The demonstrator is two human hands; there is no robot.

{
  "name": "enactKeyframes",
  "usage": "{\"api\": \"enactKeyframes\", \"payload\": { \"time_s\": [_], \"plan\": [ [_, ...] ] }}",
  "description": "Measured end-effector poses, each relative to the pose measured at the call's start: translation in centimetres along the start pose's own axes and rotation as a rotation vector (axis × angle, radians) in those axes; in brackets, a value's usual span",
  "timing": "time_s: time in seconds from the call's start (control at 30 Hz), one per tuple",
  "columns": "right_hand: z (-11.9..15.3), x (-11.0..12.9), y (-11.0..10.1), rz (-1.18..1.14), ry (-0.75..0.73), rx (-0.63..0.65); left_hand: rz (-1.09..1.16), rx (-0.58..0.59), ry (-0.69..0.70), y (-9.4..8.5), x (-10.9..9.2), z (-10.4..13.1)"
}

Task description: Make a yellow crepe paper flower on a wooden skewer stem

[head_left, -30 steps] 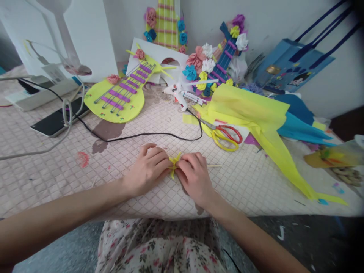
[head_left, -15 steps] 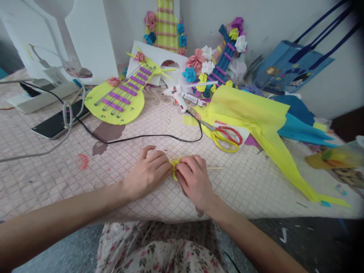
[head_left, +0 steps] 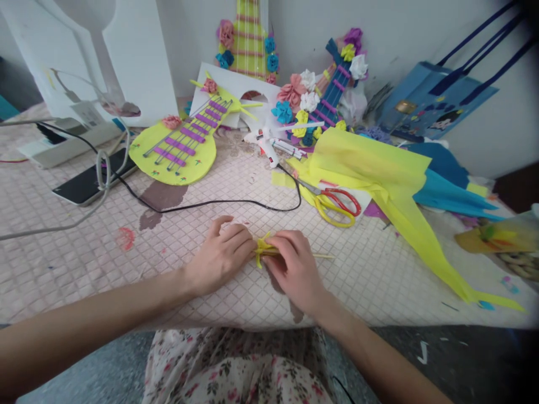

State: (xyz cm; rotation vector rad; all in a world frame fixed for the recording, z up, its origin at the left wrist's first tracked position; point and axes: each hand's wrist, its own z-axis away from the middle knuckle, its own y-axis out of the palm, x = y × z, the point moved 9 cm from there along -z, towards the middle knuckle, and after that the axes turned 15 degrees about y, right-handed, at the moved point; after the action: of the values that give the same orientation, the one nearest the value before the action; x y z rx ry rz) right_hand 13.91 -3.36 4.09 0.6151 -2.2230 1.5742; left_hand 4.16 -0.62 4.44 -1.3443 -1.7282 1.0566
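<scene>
Close to the table's front edge, my left hand pinches a small yellow crepe paper flower between thumb and fingers. My right hand meets it from the other side, fingertips closed on the flower's petals. A thin wooden stick runs through the right hand's grasp and pokes out to its right. How far the stick goes into the flower is partly hidden by the fingers.
Behind my hands lie a black cord, a white glue gun, scissors and yellow crepe paper. A yellow paper guitar and a phone are at left. A blue bag stands back right.
My right fingers have lifted and opened slightly at the flower, showing more of the yellow paper and stick. The left hand keeps its hold; the whole view has shifted a little.
</scene>
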Motion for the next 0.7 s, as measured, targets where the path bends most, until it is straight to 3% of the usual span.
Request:
{"api": "enactKeyframes", "payload": {
  "time_s": [0.23, 0.37, 0.53, 0.7],
  "plan": [
    [1.3, -3.7, -1.6, 0.093, 0.072, 0.048, 0.079, -0.079, -0.018, -0.6, 0.1, 0.1],
    [1.5, -4.4, -2.0, 0.097, 0.012, 0.070, 0.106, -0.078, -0.019, -0.3, 0.2, 0.2],
    [2.2, -6.9, -4.1, 0.104, -0.012, 0.044, 0.130, -0.098, -0.030, -0.4, 0.6, 0.3],
    [2.5, -11.0, -6.4, 0.187, 0.133, -0.037, 0.145, -0.134, -0.027, -0.8, 0.7, 0.3]
  ]
}}
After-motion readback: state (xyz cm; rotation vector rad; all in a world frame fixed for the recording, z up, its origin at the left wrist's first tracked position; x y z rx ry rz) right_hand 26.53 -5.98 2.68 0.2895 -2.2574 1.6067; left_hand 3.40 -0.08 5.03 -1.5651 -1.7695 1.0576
